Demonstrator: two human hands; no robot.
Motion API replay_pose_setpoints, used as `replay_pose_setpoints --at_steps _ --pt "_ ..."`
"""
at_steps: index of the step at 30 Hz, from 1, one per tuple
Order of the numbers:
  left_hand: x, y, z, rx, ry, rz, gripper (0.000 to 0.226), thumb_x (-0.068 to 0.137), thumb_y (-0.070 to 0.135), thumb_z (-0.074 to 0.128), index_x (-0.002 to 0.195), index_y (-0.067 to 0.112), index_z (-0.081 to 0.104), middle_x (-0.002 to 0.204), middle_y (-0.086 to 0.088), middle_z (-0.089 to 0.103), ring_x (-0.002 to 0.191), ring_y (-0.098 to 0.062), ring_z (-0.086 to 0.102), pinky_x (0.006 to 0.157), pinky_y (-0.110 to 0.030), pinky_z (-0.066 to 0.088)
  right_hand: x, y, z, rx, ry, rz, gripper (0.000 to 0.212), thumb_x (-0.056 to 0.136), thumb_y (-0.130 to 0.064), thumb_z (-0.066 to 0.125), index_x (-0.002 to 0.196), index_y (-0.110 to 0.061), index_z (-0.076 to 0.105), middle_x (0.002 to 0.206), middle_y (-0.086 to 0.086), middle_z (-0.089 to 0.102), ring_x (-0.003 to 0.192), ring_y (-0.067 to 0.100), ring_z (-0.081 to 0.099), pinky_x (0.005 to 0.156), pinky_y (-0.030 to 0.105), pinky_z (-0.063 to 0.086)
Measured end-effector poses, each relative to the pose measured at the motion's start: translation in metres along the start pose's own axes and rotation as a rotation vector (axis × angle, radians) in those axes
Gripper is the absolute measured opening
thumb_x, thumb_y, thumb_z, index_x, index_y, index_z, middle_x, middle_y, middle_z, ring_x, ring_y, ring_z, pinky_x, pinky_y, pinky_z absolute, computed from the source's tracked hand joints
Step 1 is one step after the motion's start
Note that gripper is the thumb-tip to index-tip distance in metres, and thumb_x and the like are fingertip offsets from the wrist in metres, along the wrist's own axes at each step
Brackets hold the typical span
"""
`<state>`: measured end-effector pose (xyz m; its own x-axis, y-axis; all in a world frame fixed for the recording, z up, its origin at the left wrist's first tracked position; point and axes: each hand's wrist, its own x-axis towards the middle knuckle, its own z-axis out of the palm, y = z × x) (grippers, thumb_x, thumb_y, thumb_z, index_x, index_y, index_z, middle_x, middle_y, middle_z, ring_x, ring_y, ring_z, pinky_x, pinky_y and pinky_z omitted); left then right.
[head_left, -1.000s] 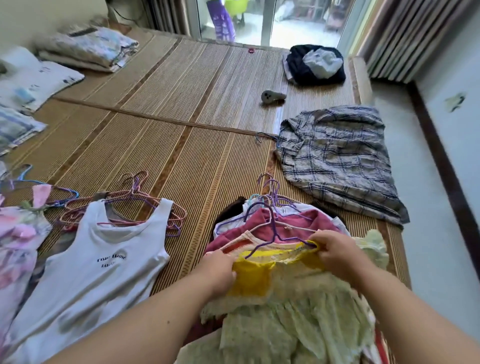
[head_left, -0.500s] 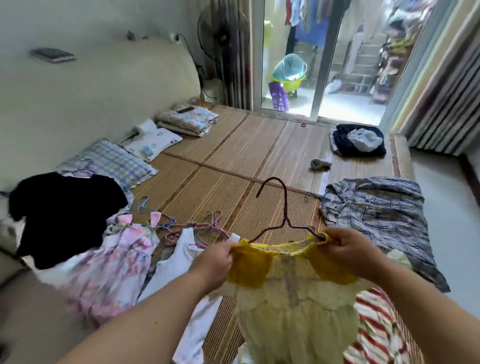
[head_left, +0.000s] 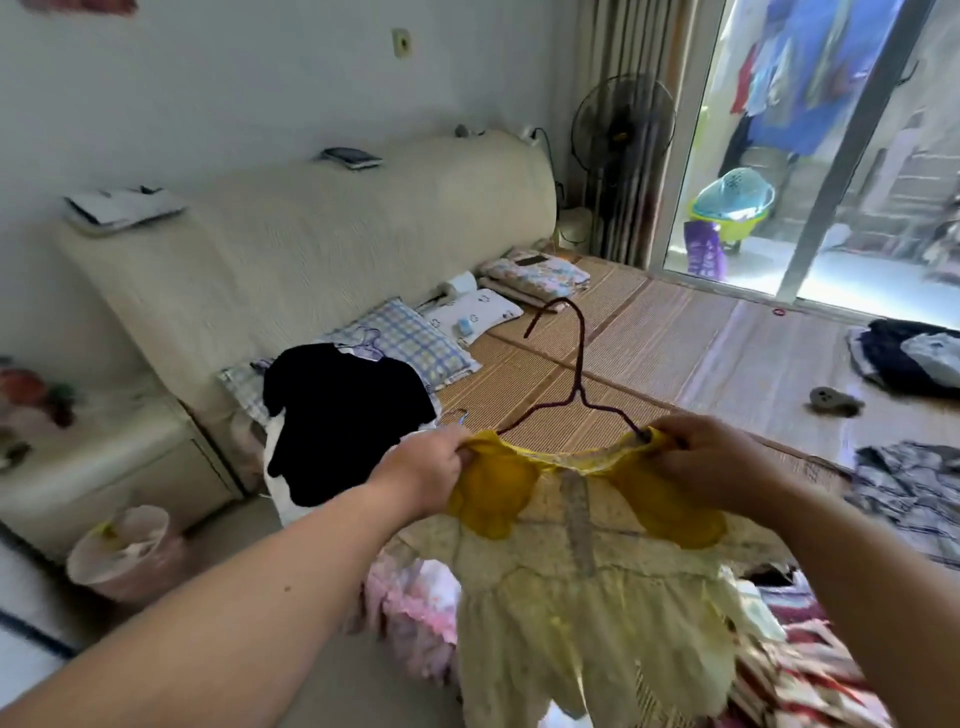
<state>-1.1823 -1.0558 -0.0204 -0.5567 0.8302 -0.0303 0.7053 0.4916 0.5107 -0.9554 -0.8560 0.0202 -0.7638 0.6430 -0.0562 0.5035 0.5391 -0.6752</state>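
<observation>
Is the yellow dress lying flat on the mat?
No, the left hand and right hand hold the yellow dress up by its shoulders on a hanger.

The yellow dress (head_left: 587, 597) no longer lies on the heap of clothes as it does a second ago: it is now lifted clear and hangs in the air, its skirt dangling over the pink dress (head_left: 415, 613). The left hand (head_left: 421, 467) and right hand (head_left: 711, 457) are higher than before and further left, and now sit beside the black top (head_left: 343, 415). The hanger (head_left: 576, 364) is out of the bunch of hooks and now stands alone above the mat (head_left: 727, 353).
</observation>
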Motion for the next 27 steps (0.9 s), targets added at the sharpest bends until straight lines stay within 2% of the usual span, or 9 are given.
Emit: replay_pose_setpoints --at_steps 4,6,8,12,17,20,24,27 --pt "0.003 -0.079 -0.063 0.047 0.011 -0.009 0.013 0.094 0.027 0.047 0.086 0.023 0.056 0.095 -0.005 0.064 0.093 -0.026 0.058 0.083 -0.04 0.046 0.033 -0.061 0.071 0.033 -0.01 0.025 0.019 0.08 -0.012 0.063 0.091 -0.026 0.071 0.079 0.001 0.07 0.082 0.021 0.066 0.089 0.045 0.051" --pt "0.007 -0.114 -0.09 0.085 -0.011 -0.017 0.012 0.094 0.025 0.049 0.084 0.025 0.055 0.093 -0.003 0.063 0.091 -0.024 0.058 0.081 -0.039 0.045 0.048 -0.086 0.104 0.046 -0.038 0.034 0.017 0.08 -0.013 0.063 0.09 -0.025 0.07 0.077 0.002 0.069 0.077 0.021 0.066 0.076 0.04 0.055" --pt "0.013 -0.143 -0.111 0.127 -0.035 -0.017 0.012 0.094 0.025 0.049 0.083 0.027 0.054 0.09 0.0 0.062 0.09 -0.022 0.057 0.079 -0.038 0.045 0.061 -0.105 0.131 0.036 -0.071 0.037 0.011 0.079 -0.016 0.063 0.085 -0.025 0.068 0.074 -0.001 0.067 0.072 0.018 0.064 0.064 0.033 0.053" --pt "0.035 -0.186 -0.129 0.189 -0.072 -0.012 0.012 0.095 0.026 0.048 0.084 0.026 0.054 0.089 0.002 0.059 0.091 -0.024 0.056 0.079 -0.039 0.044 0.094 -0.125 0.168 0.034 -0.129 0.062 0.009 0.078 -0.016 0.064 0.08 -0.025 0.067 0.07 -0.005 0.065 0.068 0.014 0.063 0.058 0.028 0.05" --pt "0.079 -0.224 -0.118 0.275 -0.123 -0.04 0.013 0.095 0.028 0.044 0.086 0.025 0.053 0.098 -0.002 0.061 0.097 -0.026 0.056 0.084 -0.039 0.045 0.149 -0.121 0.207 -0.042 -0.17 0.12 0.012 0.082 -0.015 0.057 0.088 -0.019 0.066 0.08 0.002 0.066 0.078 0.021 0.062 0.065 0.03 0.05" --pt "0.113 -0.245 -0.099 0.307 -0.169 -0.118 0.018 0.096 0.029 0.04 0.082 0.023 0.05 0.096 -0.003 0.06 0.096 -0.028 0.056 0.085 -0.041 0.045 0.189 -0.107 0.231 -0.135 -0.222 0.121 0.015 0.082 -0.012 0.052 0.088 -0.02 0.063 0.083 0.003 0.064 0.081 0.023 0.06 0.067 0.03 0.048" --pt "0.167 -0.272 -0.069 0.317 -0.259 -0.226 0.024 0.095 0.031 0.037 0.076 0.02 0.047 0.086 0.001 0.056 0.091 -0.028 0.056 0.084 -0.04 0.045 0.247 -0.077 0.262 -0.193 -0.304 0.169 0.018 0.085 -0.013 0.049 0.094 -0.021 0.062 0.087 0.001 0.063 0.085 0.022 0.06 0.072 0.031 0.05" --pt "0.215 -0.29 -0.041 0.338 -0.32 -0.283 0.022 0.095 0.033 0.036 0.082 0.022 0.05 0.093 0.002 0.059 0.093 -0.026 0.057 0.084 -0.039 0.045 0.297 -0.046 0.284 -0.223 -0.38 0.205 0.015 0.089 -0.013 0.044 0.092 -0.023 0.055 0.081 -0.005 0.054 0.083 0.017 0.055 0.077 0.032 0.048"
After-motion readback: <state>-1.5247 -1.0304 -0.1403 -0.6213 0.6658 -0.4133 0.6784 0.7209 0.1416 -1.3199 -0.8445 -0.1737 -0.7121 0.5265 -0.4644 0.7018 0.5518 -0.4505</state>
